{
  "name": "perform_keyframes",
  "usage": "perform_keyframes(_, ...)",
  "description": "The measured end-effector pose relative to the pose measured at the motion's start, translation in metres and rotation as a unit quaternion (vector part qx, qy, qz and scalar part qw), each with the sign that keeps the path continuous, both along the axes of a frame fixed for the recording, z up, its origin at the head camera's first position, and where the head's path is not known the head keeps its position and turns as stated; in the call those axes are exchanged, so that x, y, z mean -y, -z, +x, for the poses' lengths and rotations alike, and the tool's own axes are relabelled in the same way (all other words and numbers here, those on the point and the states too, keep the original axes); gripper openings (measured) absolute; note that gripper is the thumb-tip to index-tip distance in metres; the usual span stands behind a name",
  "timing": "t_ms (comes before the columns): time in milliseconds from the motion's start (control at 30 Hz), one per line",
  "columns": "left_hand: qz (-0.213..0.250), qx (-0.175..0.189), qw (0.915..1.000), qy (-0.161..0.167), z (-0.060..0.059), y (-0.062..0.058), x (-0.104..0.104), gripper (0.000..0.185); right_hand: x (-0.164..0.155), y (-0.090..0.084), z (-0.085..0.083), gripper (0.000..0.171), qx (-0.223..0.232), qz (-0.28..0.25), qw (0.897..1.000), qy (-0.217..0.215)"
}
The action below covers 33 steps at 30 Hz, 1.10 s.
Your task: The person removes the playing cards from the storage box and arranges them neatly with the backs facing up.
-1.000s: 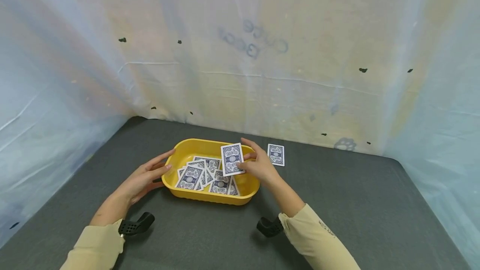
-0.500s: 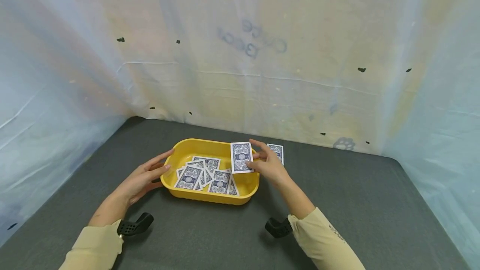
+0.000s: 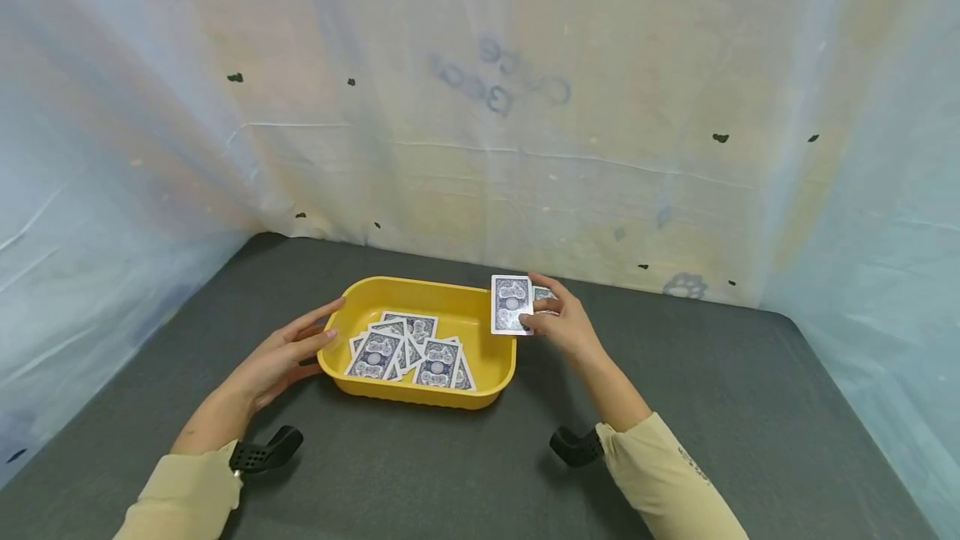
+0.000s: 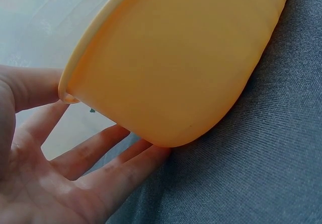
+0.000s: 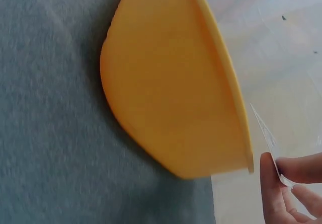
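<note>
A yellow plastic tub stands on the dark table, with several blue-backed playing cards lying face down and overlapping inside it. My left hand holds the tub's left end, thumb at the rim and other fingers against the outer wall. Above the tub's right rim, my right hand pinches one playing card, back side up, between thumb and fingers. In the right wrist view this card shows nearly edge-on. Another card lies behind the right hand, mostly hidden by it.
The dark grey table runs on both sides of the tub. A pale plastic sheet hangs at the back and sides. Black camera mounts are worn on both wrists.
My right hand has moved right with the pinched card, from over the tub's inside to its right rim, partly covering the card on the table. My left hand stays at the tub.
</note>
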<state>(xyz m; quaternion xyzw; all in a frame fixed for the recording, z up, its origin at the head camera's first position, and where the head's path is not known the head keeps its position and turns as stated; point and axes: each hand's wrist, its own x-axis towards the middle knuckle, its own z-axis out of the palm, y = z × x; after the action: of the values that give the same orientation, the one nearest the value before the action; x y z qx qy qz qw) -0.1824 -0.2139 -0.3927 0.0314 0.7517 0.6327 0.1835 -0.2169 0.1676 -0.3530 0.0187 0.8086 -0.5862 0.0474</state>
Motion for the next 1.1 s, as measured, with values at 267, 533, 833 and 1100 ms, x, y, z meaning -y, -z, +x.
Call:
perform_keyframes(267,-0.003,-0.005,1.0,0.001,-0.001,0.002,0.0,0.067,-0.018,0.007,-0.006,0.066,-0.024,0.022,0.999,0.03)
perform_keyframes(533,0.008,-0.014,0.9998,0.01,0.0,0.003,0.001,0.066,-0.038,0.012,-0.012,0.068,-0.031,0.034,0.997,0.055)
perform_keyframes(833,0.005,-0.018,0.9998,0.01,0.0,0.003,0.001,0.066,-0.06,0.019,-0.017,0.069,-0.03,0.037,0.995,0.085)
perform_keyframes(1100,0.003,-0.018,0.9998,0.008,0.0,0.004,0.001,0.066,-0.073,0.024,-0.02,0.068,-0.027,0.059,0.992,0.112)
